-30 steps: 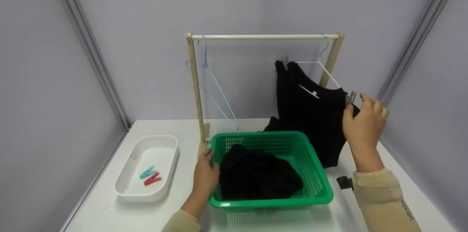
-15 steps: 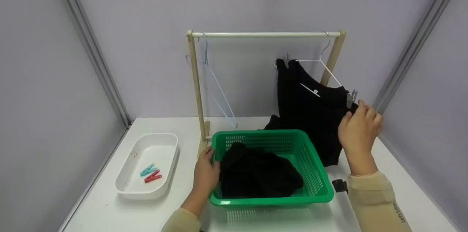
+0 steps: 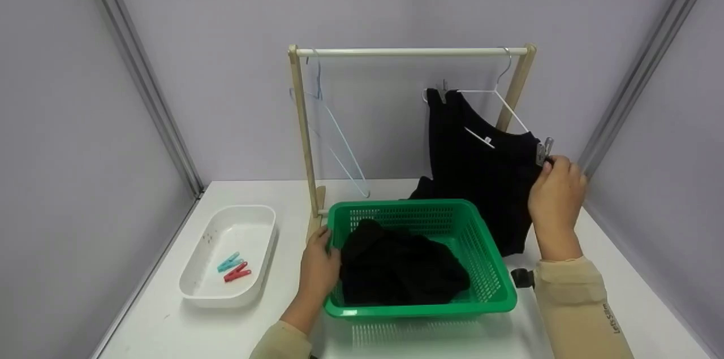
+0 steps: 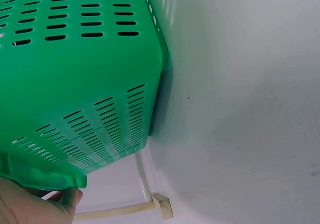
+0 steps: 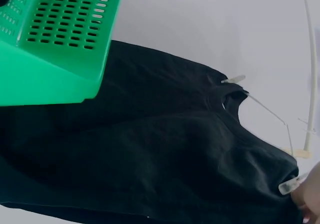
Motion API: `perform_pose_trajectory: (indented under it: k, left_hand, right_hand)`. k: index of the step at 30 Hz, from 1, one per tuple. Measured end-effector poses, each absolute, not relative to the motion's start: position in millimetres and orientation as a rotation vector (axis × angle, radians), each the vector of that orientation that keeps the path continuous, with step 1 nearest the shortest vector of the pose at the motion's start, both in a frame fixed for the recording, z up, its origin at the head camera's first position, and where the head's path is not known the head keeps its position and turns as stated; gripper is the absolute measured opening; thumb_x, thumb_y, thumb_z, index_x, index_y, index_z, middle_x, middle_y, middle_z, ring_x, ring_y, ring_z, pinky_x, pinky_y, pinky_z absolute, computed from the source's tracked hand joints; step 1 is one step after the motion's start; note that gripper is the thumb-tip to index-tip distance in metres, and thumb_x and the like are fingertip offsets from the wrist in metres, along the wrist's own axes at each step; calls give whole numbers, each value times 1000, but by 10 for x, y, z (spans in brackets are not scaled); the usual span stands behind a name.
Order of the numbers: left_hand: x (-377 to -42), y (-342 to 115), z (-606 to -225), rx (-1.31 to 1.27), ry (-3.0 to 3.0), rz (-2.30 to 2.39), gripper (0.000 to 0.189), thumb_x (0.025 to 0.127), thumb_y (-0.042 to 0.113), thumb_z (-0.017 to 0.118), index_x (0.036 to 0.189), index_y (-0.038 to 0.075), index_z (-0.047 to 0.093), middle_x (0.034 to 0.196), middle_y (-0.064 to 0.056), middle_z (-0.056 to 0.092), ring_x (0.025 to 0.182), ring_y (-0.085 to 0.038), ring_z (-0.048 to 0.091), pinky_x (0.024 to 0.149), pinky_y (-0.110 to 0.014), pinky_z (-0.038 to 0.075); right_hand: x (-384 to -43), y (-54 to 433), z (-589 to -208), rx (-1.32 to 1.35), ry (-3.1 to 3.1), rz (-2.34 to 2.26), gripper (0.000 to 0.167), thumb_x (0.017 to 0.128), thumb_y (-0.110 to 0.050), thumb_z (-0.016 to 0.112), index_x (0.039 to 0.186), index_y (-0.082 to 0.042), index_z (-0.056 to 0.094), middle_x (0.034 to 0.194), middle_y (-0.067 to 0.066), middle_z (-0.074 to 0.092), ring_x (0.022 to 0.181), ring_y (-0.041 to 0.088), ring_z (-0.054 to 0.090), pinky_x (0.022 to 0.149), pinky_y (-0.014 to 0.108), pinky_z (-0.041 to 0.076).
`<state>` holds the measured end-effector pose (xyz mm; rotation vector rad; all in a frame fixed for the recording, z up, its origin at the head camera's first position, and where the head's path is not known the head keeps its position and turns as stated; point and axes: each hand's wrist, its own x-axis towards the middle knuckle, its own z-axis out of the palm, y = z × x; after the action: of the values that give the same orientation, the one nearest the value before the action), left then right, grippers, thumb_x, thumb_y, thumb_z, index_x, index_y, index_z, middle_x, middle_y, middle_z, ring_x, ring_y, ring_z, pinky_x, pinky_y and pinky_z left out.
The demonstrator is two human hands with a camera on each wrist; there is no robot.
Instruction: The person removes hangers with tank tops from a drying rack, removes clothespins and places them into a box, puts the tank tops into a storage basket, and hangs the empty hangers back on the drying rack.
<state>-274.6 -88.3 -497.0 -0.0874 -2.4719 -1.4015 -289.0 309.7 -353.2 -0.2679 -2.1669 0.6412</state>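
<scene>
My left hand (image 3: 319,263) grips the left rim of a green plastic basket (image 3: 421,311), its thumb over the edge; the left wrist view shows the fingers (image 4: 70,198) at that rim. Crumpled black cloth (image 3: 401,268) lies inside. A black top (image 3: 481,178) hangs on a white hanger (image 3: 512,113) at the rack's right end. Grey clothespins clip both shoulders, one at the left (image 5: 233,79), another at the right (image 3: 541,154). Just beside the right clothespin, my right hand (image 3: 557,195) pinches the top's shoulder edge. In the right wrist view that hand is mostly cut off.
A wooden rack with a white rail (image 3: 407,52) stands behind the basket. At its left end hangs a light blue hanger (image 3: 342,138). A white tray (image 3: 192,291) on the left holds blue clothespins (image 3: 229,262) and red clothespins (image 3: 236,272). Walls enclose the table.
My right hand has shifted slightly left and down from the right clothespin onto the shoulder fabric beside it. The left hand and basket have stayed put.
</scene>
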Motion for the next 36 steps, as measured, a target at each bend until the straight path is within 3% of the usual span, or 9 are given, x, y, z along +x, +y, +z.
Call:
perform_pose_trajectory:
  k: [13, 24, 36]
  left_hand:
    - [-2727, -876, -4972, -95, -2476, -1375, 43, 98, 4, 55, 138, -12, 50, 151, -20, 43, 136, -38, 45, 109, -50, 41]
    - [-2725, -885, -4960, -84, -2464, -1402, 44, 98, 4, 55, 139, -11, 49, 151, -20, 43, 133, -36, 48, 105, -48, 45]
    - [-2734, -884, -4980, -96, -2462, -1389, 44, 97, 3, 55, 138, -12, 49, 151, -22, 43, 135, -39, 45, 108, -50, 42]
  right_hand:
    - [-2923, 3192, -3527, -220, -2051, 723, 23, 104, -8, 50, 104, 13, 59, 101, 33, 61, 98, 54, 54, 88, 60, 39]
    - [-2971, 3220, -3393, -175, -1973, 743, 21, 103, -10, 53, 102, 11, 60, 102, 31, 63, 95, 50, 51, 86, 57, 38]
    - [-2997, 3262, -3358, -94, -1945, 783, 24, 103, -12, 55, 102, 12, 61, 99, 30, 63, 89, 48, 49, 82, 55, 37]
